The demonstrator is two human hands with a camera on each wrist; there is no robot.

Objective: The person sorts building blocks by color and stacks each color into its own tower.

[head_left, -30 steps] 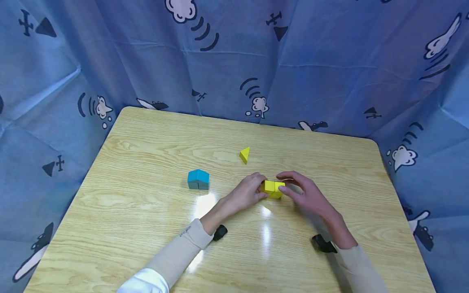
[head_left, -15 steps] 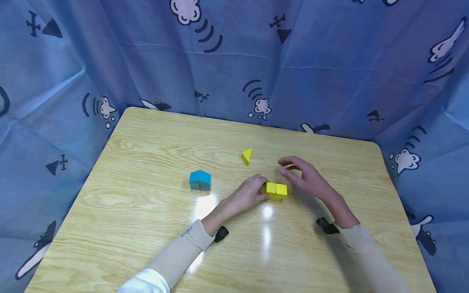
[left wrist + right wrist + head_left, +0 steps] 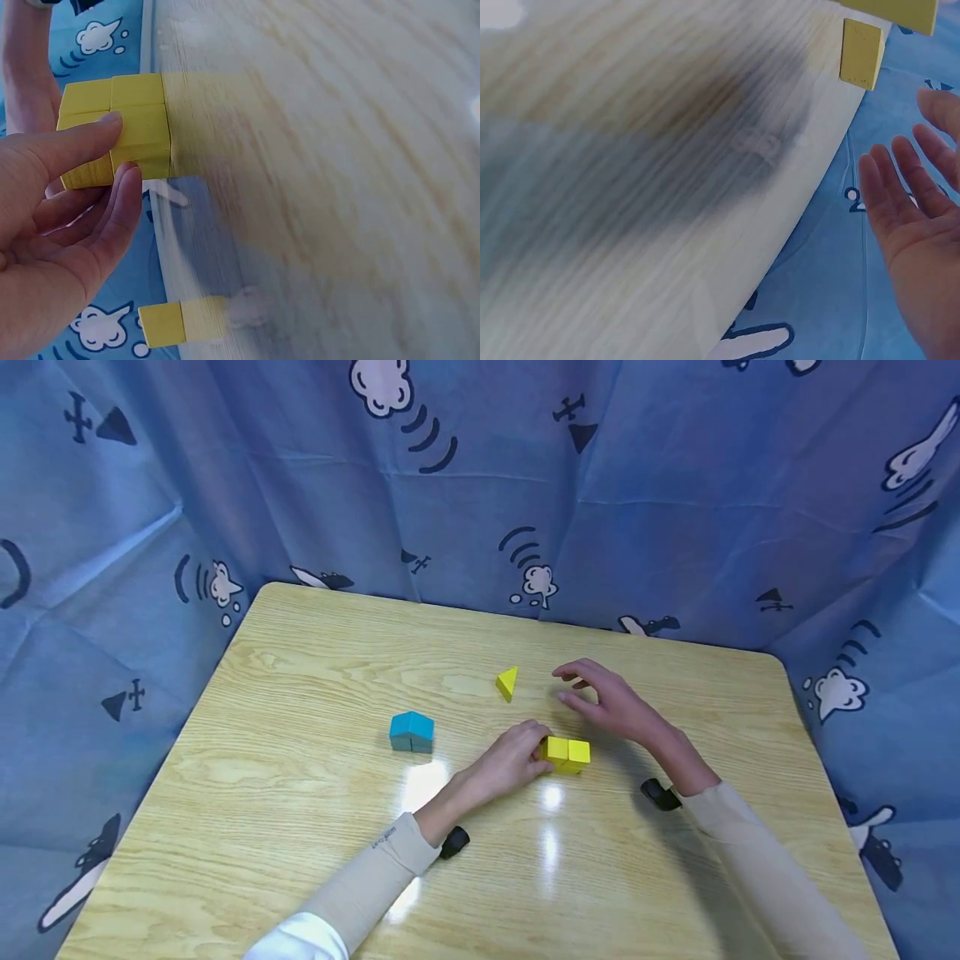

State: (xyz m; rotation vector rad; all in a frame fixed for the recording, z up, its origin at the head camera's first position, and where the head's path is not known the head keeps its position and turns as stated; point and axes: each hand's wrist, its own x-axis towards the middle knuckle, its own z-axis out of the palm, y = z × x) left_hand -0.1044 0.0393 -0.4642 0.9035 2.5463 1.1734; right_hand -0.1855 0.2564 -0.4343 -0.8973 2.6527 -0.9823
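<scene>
My left hand holds a stack of yellow cube blocks at its left side. In the left wrist view the yellow blocks stand two wide and two high on the table, thumb on the near face and fingers around the side. My right hand hovers beyond the stack with fingers bent loosely and nothing between them. To its left lies a yellow triangular block, which also shows as a yellow block past the fingers in the right wrist view.
A blue house-shaped group of blocks stands on the wooden table, left of my left hand. A blue patterned curtain hangs behind the table's far edge and along both sides.
My right hand has left the yellow stack and moved away from me and slightly left, toward the yellow triangular block. The left hand stays at the stack.
</scene>
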